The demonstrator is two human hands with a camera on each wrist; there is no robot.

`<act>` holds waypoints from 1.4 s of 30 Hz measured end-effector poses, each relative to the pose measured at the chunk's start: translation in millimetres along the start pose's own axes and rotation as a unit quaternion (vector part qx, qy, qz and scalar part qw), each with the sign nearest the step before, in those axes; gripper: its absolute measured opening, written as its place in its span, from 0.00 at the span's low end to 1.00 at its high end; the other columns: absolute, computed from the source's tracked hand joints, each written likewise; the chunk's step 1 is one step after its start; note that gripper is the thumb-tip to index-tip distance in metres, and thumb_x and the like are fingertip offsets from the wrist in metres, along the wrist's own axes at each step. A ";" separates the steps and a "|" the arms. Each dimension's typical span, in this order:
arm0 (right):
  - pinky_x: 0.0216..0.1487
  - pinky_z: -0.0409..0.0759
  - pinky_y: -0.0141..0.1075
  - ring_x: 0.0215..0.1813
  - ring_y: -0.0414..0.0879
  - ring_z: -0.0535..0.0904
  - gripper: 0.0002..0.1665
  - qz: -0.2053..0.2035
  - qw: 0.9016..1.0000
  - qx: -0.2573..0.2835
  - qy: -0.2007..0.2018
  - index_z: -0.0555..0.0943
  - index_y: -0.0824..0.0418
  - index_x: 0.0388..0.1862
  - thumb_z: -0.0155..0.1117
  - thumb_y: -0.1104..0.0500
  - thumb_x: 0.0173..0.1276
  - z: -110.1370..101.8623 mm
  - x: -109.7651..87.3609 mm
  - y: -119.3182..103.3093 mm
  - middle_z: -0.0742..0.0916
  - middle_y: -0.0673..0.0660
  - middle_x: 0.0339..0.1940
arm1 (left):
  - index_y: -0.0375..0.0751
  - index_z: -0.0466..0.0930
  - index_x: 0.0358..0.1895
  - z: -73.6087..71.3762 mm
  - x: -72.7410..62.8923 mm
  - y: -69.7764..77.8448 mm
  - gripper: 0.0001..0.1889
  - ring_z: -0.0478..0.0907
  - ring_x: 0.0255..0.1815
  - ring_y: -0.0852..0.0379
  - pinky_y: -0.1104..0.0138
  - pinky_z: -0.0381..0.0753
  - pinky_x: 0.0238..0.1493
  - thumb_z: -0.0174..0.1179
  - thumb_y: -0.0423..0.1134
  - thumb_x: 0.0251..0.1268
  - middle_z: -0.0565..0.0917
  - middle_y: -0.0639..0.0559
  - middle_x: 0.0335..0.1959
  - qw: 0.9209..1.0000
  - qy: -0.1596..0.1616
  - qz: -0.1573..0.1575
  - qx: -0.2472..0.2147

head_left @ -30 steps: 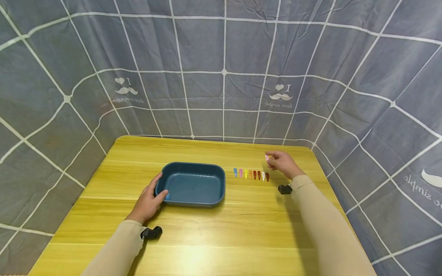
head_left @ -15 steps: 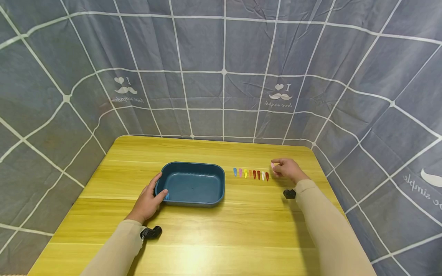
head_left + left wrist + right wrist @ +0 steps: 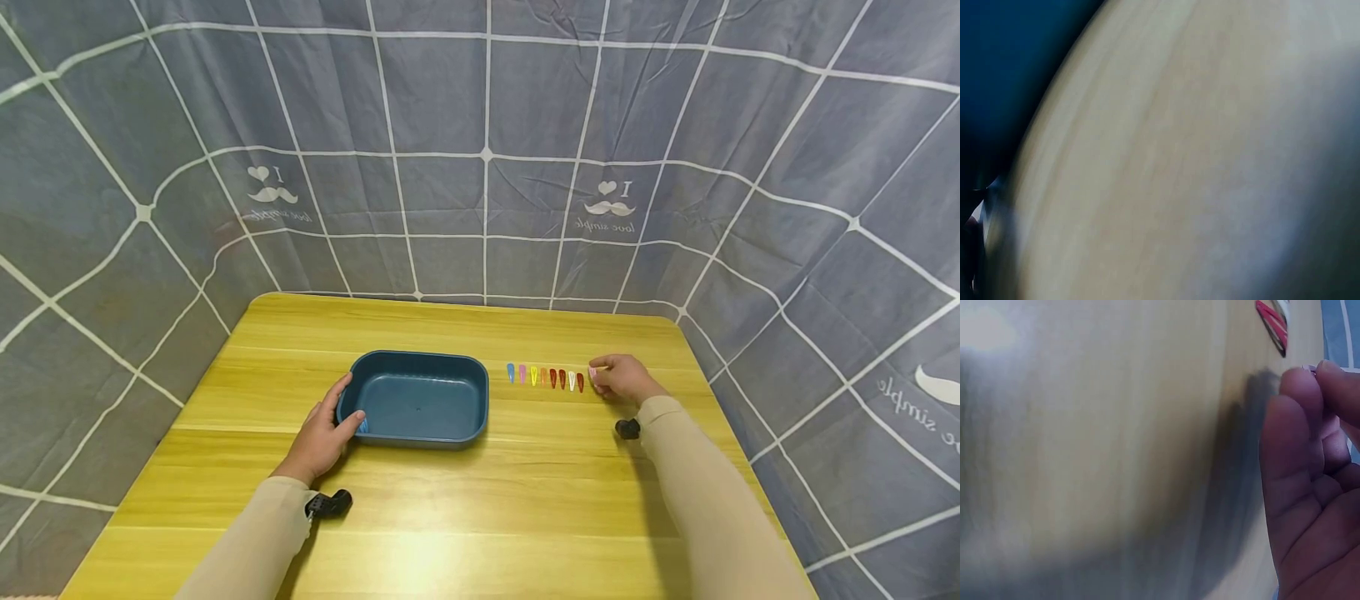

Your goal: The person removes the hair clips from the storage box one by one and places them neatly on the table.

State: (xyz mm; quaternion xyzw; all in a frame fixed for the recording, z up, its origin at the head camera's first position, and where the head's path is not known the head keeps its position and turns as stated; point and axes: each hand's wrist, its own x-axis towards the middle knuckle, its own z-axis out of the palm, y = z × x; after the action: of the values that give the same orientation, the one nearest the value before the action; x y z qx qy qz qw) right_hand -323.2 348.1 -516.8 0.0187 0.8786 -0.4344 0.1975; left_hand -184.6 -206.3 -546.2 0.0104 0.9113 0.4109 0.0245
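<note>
In the head view my left hand (image 3: 318,442) grips the left end of a dark blue plastic tub (image 3: 420,443), its thumb over the rim. A small bright blue patch (image 3: 363,427) shows beside that thumb; what it is I cannot tell. My right hand (image 3: 626,379) pinches a pink hair clip (image 3: 592,372) between thumb and fingertips, at the right end of a row of snap hair clips. A dark red clip (image 3: 580,382) lies nearest it, then a white clip (image 3: 572,382). In the right wrist view the fingers (image 3: 1288,437) mostly hide the pinched clip.
Further left in the row lie two more red clips, then an orange (image 3: 543,377), a yellow (image 3: 534,376), a pink (image 3: 522,374) and a blue clip (image 3: 511,372). They rest on a wooden table (image 3: 465,525). A grey checked curtain (image 3: 442,200) surrounds its far sides.
My right hand has moved right, then down toward the table with the pink hair clip, coming alongside the row's right end. The left hand and tub have stayed put.
</note>
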 end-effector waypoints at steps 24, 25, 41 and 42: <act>0.37 0.82 0.34 0.35 0.43 0.81 0.23 -0.005 0.997 -0.064 0.035 0.81 0.71 0.66 0.64 0.60 0.78 14.2 0.4 8.0 0.92 0.62 0.46 | 0.61 0.44 0.88 0.6 2.3 -3.5 0.39 0.58 0.80 0.23 0.24 0.63 0.70 0.53 0.56 0.83 0.58 0.31 0.84 1.000 0.002 0.005 0.002; 0.37 0.82 0.34 0.35 0.43 0.81 0.22 -0.006 0.997 -0.067 0.039 0.82 0.71 0.65 0.64 0.60 0.78 14.4 0.2 8.5 0.92 0.61 0.45 | 0.61 0.44 0.88 0.6 2.3 -3.6 0.39 0.58 0.80 0.23 0.24 0.63 0.71 0.53 0.55 0.83 0.58 0.31 0.84 1.000 0.002 0.005 0.002; 0.41 0.86 0.36 0.40 0.44 0.85 0.23 0.000 0.998 -0.056 0.035 0.81 0.69 0.66 0.62 0.57 0.79 14.8 0.9 10.9 0.90 0.63 0.52 | 0.62 0.44 0.88 0.2 2.7 -4.8 0.40 0.57 0.80 0.23 0.24 0.62 0.70 0.52 0.58 0.82 0.57 0.32 0.84 1.000 -0.001 0.002 0.003; 0.41 0.86 0.36 0.39 0.44 0.85 0.23 0.000 0.998 -0.053 0.035 0.82 0.70 0.66 0.62 0.57 0.79 14.7 0.7 11.0 0.91 0.63 0.51 | 0.62 0.44 0.88 0.1 2.7 -4.7 0.40 0.57 0.80 0.23 0.24 0.62 0.71 0.52 0.58 0.82 0.57 0.32 0.84 1.000 0.000 0.002 0.002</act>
State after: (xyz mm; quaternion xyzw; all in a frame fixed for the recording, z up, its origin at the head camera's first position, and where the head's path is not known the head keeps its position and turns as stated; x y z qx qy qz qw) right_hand -316.7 343.5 -533.4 0.0239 0.9069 -0.3859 0.1674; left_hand -187.3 -209.2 -549.8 0.0125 0.9122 0.4089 0.0238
